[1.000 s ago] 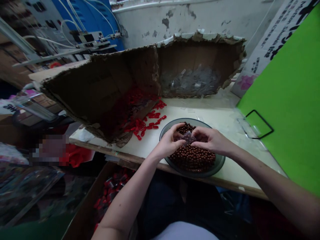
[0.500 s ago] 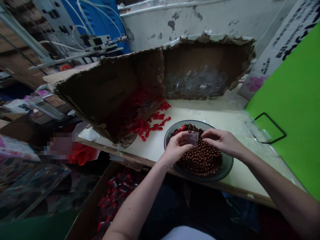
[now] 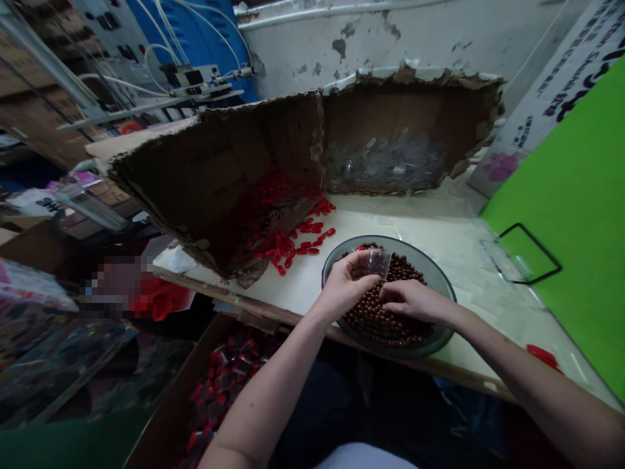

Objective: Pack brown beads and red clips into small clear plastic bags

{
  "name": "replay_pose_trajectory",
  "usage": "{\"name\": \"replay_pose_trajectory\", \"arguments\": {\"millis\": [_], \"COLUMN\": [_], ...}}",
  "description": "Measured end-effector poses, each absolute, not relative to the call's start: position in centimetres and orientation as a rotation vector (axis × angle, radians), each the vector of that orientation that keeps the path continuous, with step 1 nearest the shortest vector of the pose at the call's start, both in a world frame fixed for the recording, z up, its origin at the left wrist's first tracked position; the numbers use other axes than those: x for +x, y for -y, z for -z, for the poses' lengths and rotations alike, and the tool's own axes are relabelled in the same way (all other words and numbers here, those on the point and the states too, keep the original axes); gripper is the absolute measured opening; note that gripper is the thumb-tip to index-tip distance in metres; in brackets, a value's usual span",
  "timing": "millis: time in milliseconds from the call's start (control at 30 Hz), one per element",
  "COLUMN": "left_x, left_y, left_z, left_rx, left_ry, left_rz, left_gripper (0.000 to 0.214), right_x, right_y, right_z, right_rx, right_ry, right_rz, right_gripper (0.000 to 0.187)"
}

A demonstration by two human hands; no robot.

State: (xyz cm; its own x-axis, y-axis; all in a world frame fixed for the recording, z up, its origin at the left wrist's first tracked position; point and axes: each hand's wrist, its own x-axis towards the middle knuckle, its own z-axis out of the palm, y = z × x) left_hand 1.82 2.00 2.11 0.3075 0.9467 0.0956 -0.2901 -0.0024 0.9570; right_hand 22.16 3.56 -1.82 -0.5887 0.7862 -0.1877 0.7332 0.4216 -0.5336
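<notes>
A dark round bowl (image 3: 439,281) full of brown beads (image 3: 407,268) stands near the table's front edge. Over the bowl, my left hand (image 3: 346,286) pinches a small clear plastic box (image 3: 378,262) and holds it upright. My right hand (image 3: 409,299) lies lower, fingers curled down into the beads just right of the left hand; what it pinches, if anything, is hidden.
A torn cardboard box (image 3: 219,163) lies open behind the bowl, spilling red caps (image 3: 297,238); its right half holds clear plastic boxes (image 3: 385,159). A green board (image 3: 566,195) stands at right. A carton (image 3: 219,378) of red-capped pieces sits below the table. One red cap (image 3: 541,355) lies at the table's right edge.
My right hand let go of the clear box and dropped into the beads. The left hand keeps the box, raised slightly.
</notes>
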Motion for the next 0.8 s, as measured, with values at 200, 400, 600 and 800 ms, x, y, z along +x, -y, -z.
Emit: {"name": "replay_pose_trajectory", "arguments": {"millis": [200, 400, 600, 800], "left_x": [1.9, -1.7, -5.0, -3.6], "left_y": [-1.9, -2.6, -2.8, -2.0], "left_z": [-2.6, -2.1, -2.0, -1.8], "left_rx": [1.135, 1.088, 1.002, 0.914], "left_ry": [-0.734, -0.87, -0.906, -0.851], "left_rz": [-1.144, -1.36, -1.457, -1.383], "left_gripper": [0.045, 0.038, 0.029, 0.033], "right_x": [21.7, 19.3, 17.2, 16.4], "right_y": [-4.8, -8.5, -11.4, -11.9], "right_z": [0.1, -0.9, 1.1, 2.1], "right_rx": [-1.416, -1.505, -1.423, -1.2], "right_ry": [2.508, 2.27, 2.283, 2.458], "right_rz": [-0.747, -0.534, -0.424, -0.401], "right_gripper": [0.011, 0.014, 0.02, 0.012]}}
